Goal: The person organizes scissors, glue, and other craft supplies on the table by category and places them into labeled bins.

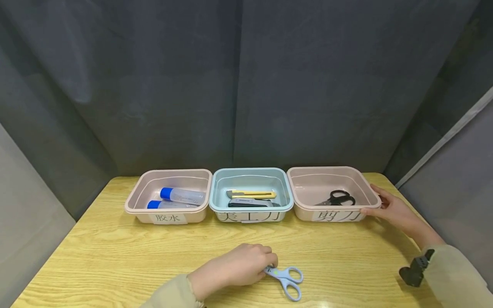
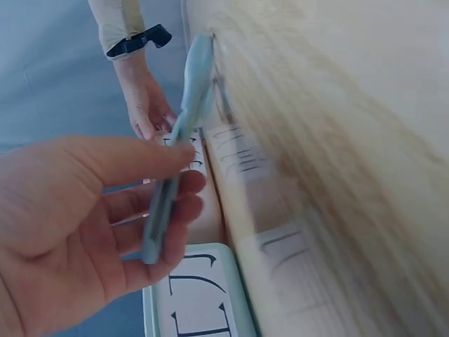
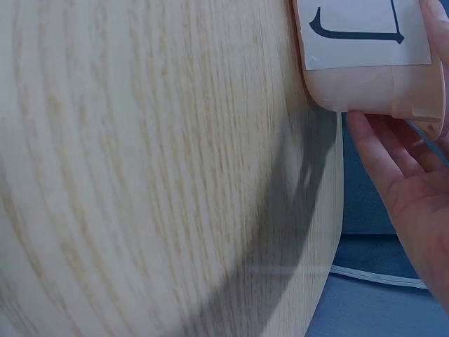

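Light blue scissors (image 1: 285,277) are pinched by the blade end between thumb and fingers of my left hand (image 1: 246,262), low over the front of the table. In the left wrist view the scissors (image 2: 180,133) appear edge-on, their handles pointing away from the palm. My right hand (image 1: 393,209) holds the right front corner of the right pink bin (image 1: 304,212), thumb at the front rim and fingers along the side. In the right wrist view, fingertips of the right hand (image 3: 414,182) touch the wall of that bin (image 3: 358,91). Black-handled scissors (image 1: 339,198) lie inside it.
A blue bin (image 1: 252,172) in the middle holds a yellow utility knife (image 1: 254,194) and a grey-and-black one (image 1: 252,202). The left pink bin (image 1: 173,173) holds two blue-capped glue bottles (image 1: 185,196). Dark curtains (image 1: 239,85) stand behind the wooden table (image 1: 135,252).
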A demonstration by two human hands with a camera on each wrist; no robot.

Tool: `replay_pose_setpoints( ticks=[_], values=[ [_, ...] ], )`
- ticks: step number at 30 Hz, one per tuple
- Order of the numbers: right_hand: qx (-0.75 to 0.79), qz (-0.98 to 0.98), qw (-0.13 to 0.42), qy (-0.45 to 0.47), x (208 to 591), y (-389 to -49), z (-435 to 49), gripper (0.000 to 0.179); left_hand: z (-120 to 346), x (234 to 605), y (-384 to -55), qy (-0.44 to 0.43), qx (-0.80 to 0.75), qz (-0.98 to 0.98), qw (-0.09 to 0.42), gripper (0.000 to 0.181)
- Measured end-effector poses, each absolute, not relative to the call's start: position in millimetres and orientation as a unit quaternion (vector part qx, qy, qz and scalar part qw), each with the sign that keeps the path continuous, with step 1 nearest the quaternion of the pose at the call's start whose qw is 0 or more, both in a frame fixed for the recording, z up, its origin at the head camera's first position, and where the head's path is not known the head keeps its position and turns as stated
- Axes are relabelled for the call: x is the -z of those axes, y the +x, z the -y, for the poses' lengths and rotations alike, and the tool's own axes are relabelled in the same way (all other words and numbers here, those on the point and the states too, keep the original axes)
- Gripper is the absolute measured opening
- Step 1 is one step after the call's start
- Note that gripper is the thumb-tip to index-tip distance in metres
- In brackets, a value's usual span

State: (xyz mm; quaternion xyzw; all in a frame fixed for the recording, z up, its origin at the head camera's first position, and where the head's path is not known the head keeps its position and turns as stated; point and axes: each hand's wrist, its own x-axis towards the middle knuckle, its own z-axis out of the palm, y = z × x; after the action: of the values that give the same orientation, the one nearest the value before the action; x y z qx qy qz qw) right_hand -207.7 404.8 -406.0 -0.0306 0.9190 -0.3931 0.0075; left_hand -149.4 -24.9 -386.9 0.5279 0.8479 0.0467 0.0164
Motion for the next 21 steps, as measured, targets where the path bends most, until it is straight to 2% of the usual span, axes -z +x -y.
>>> replay_pose_setpoints(
  ticks=[4, 11, 21],
  values=[
    [0.388, -0.921, 0.008, -0.027, 405.1, -208.4, -404.1, 0.094, 21.9, 386.5, -150.0, 0.517, -0.027, -0.855, 0.026, 0.026],
    [0.399, -0.917, 0.006, -0.031, 406.6, -208.0, -403.7, 0.094, 12.8, 390.9, -154.1, 0.483, 0.035, -0.874, -0.033, 0.021],
    [0.407, -0.913, 0.003, -0.037, 407.6, -208.2, -404.1, 0.092, -7.6, 390.7, -169.8, 0.44, -0.033, -0.894, -0.079, 0.02]
  ],
)
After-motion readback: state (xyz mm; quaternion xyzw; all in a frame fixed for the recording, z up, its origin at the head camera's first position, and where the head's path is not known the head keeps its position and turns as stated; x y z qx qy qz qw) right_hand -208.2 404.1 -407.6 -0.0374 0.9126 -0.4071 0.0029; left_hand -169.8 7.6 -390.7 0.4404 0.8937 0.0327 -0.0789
